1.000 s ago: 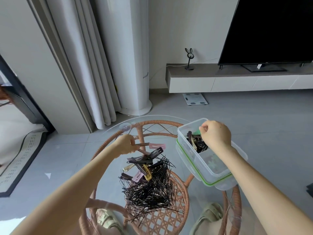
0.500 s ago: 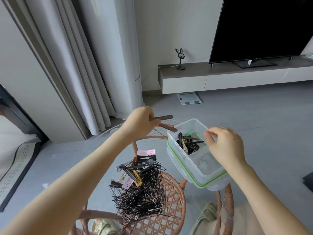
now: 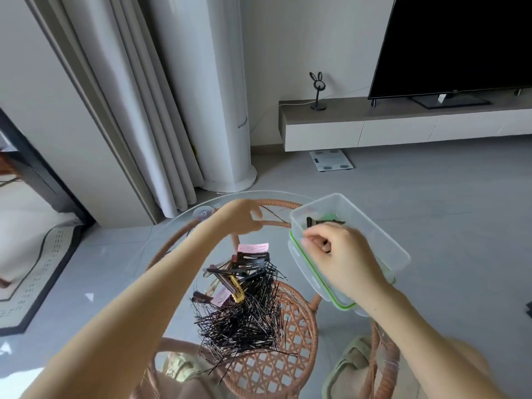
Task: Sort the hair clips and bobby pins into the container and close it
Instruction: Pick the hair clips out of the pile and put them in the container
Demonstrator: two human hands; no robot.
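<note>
Right hand (image 3: 336, 251) has moved over the container (image 3: 383, 243), curled, hold unclear; left hand (image 3: 240, 217) blurred likewise; a nudge could tip it.

Bare forearms (image 3: 138, 306); pale-green slippers (image 3: 352, 362) on ft.

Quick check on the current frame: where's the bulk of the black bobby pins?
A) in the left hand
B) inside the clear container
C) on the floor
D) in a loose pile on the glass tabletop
D: the bobby pins lie in a loose heap on the glass tabletop, beside the container, which shows only a few dark clips.
</note>
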